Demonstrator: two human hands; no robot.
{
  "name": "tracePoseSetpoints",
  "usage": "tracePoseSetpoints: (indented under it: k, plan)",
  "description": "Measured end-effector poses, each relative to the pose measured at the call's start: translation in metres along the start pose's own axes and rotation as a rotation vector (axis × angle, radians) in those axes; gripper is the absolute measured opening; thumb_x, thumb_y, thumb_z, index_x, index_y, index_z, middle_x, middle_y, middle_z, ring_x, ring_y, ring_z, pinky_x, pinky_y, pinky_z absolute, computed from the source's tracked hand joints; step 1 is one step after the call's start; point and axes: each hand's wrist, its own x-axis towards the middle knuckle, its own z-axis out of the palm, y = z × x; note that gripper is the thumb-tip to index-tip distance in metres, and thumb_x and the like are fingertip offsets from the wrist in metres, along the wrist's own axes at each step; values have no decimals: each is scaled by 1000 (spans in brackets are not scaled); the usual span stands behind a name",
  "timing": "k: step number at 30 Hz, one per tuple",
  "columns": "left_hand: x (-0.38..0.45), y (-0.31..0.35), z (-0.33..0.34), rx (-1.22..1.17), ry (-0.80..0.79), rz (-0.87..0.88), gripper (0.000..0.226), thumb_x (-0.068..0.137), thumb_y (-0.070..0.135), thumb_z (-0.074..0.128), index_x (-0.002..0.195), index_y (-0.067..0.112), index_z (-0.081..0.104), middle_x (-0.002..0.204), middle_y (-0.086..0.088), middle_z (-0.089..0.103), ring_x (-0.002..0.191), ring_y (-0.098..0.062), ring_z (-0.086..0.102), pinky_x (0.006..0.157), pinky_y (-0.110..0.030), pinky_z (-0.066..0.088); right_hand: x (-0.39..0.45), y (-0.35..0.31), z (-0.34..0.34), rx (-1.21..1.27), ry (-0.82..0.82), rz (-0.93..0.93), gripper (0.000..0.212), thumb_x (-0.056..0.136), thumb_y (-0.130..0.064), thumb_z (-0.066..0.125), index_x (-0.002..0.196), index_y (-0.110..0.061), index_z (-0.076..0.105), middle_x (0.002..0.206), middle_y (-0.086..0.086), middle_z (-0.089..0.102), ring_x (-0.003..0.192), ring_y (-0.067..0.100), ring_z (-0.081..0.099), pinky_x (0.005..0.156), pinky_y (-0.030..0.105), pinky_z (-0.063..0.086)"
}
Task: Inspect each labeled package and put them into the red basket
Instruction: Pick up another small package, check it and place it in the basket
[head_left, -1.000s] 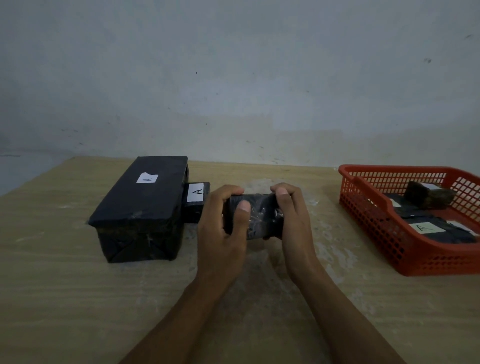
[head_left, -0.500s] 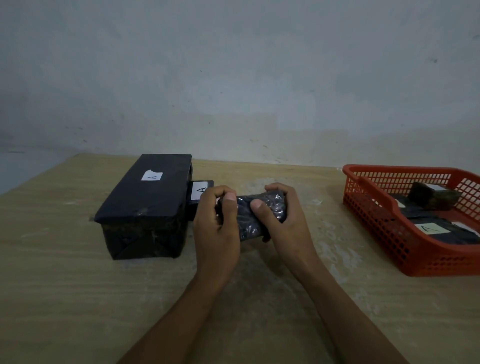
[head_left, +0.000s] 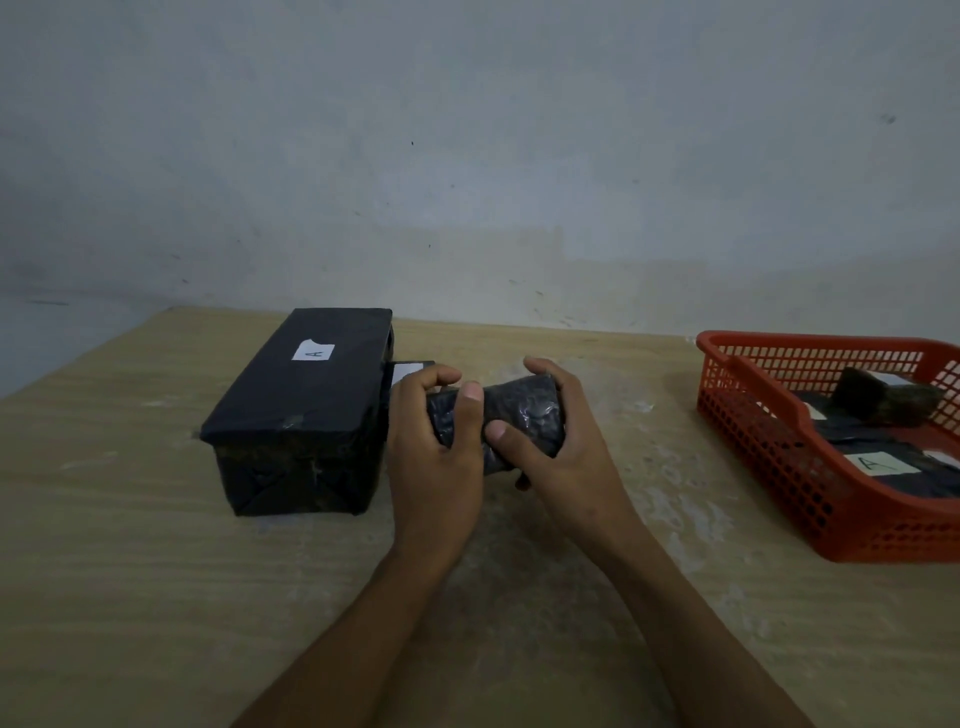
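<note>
Since a second ago, the small black package (head_left: 511, 415) has turned in the grip from level to tilted, its right end now higher, and the right thumb has come across its near face. Left hand (head_left: 434, 441) wraps the left end, thumb on top; right hand (head_left: 556, 441) grasps the right end, fingers curled over the far edge. It is held above the wooden table (head_left: 156, 597), between the large black box (head_left: 306, 410) and the red basket (head_left: 769, 452).

a dim, scuffed grey-white wall (head_left: 467, 156) rises behind a pale wood-grain table (head_left: 130, 597).
</note>
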Motion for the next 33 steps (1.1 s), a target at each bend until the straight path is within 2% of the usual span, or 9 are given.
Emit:
tracePoseSetpoints:
  k: [8,11,14,16,18,20,23,27,33]
  plan:
    - [-4,5,3,-105,-170,-54,54,89,51,60,136,40,37,126,26,47,112,12,51,80,-7,48,3,-2,-4,188,186,27,49,92,-27,69,135,-32,46,118,-3,66,97,19,72,66,26,58]
    - [-6,5,4,-115,-238,-59,51,87,54,55,133,52,33,132,17,51,114,2,56,82,-19,56,4,-5,-8,245,235,74,48,89,-45,60,134,-33,49,122,-1,62,98,20,71,60,29,58]
    - [-6,4,4,-92,-268,-25,50,89,54,55,130,63,29,129,30,46,118,2,53,89,-34,58,5,-7,-8,290,250,153,57,84,-59,51,134,-33,51,127,1,61,106,21,69,62,30,59]
    - [-6,3,3,-89,-278,-20,55,84,59,54,130,69,26,129,37,42,122,-1,52,92,-40,57,6,-5,-8,257,262,175,59,83,-63,48,133,-33,52,128,0,61,110,21,66,73,35,62]
    - [-6,2,3,-102,-280,-32,64,78,65,53,136,65,25,132,36,41,125,-6,52,94,-41,56,6,-4,-8,222,263,177,59,85,-69,48,133,-36,52,129,0,61,111,21,66,78,38,63]
    - [-5,1,3,-85,-269,-25,72,77,68,52,142,57,25,136,28,43,125,-3,52,96,-35,55,6,-5,-8,211,238,175,58,87,-73,47,135,-40,50,130,0,60,109,25,67,68,33,62]
    - [-6,1,1,-73,-252,-26,72,78,70,48,144,54,27,139,17,48,122,-1,53,95,-29,54,4,-7,-6,187,214,123,50,93,-60,48,138,-39,46,127,6,61,97,37,69,49,19,51]
    - [-5,-1,0,-108,-231,-76,64,77,79,44,137,61,33,142,5,52,124,-12,55,99,-44,53,-1,-7,-3,91,209,1,46,90,-43,57,135,-34,50,115,-5,62,94,15,68,55,14,49]
    - [-5,3,0,-136,-229,-82,45,83,69,45,127,58,44,126,11,60,108,-6,63,89,-41,58,0,-7,-3,108,202,-104,36,82,-16,55,118,-17,55,100,-3,61,79,2,61,59,16,48]
